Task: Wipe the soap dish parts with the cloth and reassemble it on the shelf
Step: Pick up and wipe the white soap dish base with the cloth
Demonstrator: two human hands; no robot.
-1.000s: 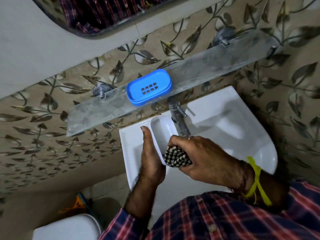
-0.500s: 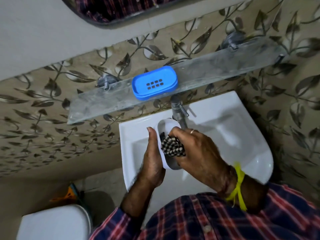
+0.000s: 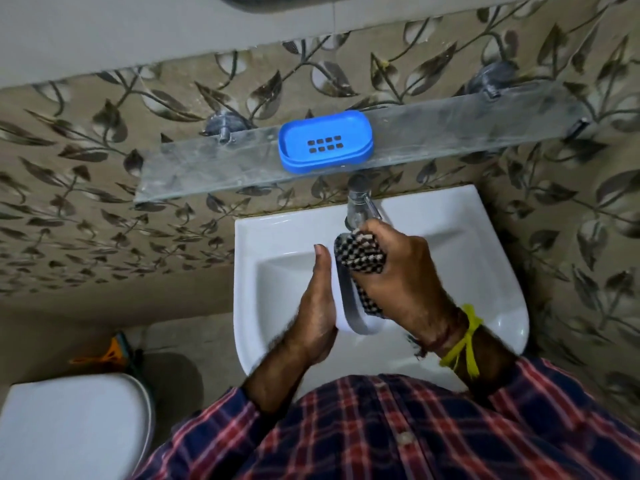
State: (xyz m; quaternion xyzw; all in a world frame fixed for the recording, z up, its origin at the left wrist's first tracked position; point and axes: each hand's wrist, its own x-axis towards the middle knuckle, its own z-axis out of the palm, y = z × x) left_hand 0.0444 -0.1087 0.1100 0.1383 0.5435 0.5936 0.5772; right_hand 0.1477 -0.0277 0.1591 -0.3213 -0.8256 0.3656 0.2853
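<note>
A big white sink [image 3: 485, 271] is sitting against a wall with a leaf pattern [image 3: 104, 220]. A white toilet lid [image 3: 69, 427] is showing down in the left corner. Above the sink, a long glass shelf [image 3: 450, 133] is sticking out from the wall. A shiny tap [image 3: 358, 202] is standing at the back of the sink.

The blue soap dish part [image 3: 325, 142], the one with little holes, is resting on the shelf. The white soap dish part [image 3: 349, 306] is being held on its edge over the sink. The left hand [image 3: 317, 313] is pressing flat against its left side, fingers straight and thumb up. The right hand [image 3: 401, 271] is curled tight around the checked cloth [image 3: 360, 251] and is pushing it inside the white part.
</note>
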